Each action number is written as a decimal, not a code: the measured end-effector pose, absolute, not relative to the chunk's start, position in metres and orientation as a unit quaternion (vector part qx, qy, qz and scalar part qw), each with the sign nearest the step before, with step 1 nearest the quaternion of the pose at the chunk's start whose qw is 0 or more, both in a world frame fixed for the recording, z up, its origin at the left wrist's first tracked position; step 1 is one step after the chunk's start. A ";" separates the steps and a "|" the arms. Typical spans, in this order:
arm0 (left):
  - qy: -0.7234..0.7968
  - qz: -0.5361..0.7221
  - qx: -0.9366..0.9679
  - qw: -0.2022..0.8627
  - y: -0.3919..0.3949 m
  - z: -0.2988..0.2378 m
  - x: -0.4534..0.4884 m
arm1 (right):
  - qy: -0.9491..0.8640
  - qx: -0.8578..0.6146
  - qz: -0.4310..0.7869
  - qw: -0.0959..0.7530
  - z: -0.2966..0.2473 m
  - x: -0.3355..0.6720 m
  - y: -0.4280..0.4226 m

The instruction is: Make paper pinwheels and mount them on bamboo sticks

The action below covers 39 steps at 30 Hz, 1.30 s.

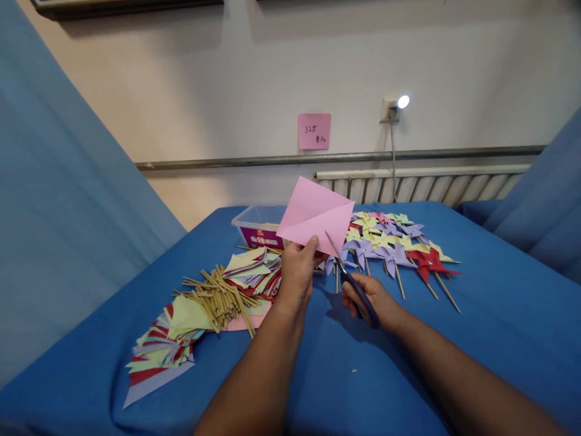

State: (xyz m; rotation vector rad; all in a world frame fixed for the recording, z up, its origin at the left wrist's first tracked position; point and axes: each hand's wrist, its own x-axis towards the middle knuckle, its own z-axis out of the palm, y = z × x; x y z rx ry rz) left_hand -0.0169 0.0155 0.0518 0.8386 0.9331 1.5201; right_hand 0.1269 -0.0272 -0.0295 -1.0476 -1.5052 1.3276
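Note:
My left hand (297, 266) grips a square of pink paper (313, 209) by its lower edge, thumb on the near face. A crease or cut line runs across the sheet toward its right corner. In my right hand (367, 297) is a pair of scissors (361, 297) with dark handles. Their blades point up and left, one lying over the lower right part of the paper. Whether the other blade is behind the sheet is hidden.
Left on the blue-covered table (318, 375) lie wooden sticks (220, 297), fanned coloured papers (163, 342) and another paper stack (256, 272). Behind stands a clear plastic box (256, 227). Finished paper pinwheels (390, 242) spread at right. A radiator (426, 184) lines the wall.

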 end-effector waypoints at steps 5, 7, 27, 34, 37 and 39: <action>0.390 0.642 0.358 0.555 0.013 0.053 -0.016 | -0.599 -0.415 0.536 0.426 -0.028 0.127 -0.027; 0.388 0.642 0.360 0.555 0.013 0.053 -0.016 | -0.597 -0.416 0.538 0.425 -0.027 0.127 -0.028; 0.393 0.627 0.390 0.548 0.022 0.042 -0.018 | -0.599 -0.416 0.527 0.436 -0.028 0.129 -0.027; 0.397 0.623 0.386 0.552 0.022 0.043 -0.018 | -0.595 -0.427 0.528 0.430 -0.020 0.128 -0.030; 0.397 0.623 0.389 0.551 0.023 0.043 -0.018 | -0.592 -0.424 0.531 0.432 -0.022 0.128 -0.029; 0.396 0.623 0.392 0.549 0.023 0.042 -0.019 | -0.593 -0.424 0.532 0.430 -0.023 0.128 -0.029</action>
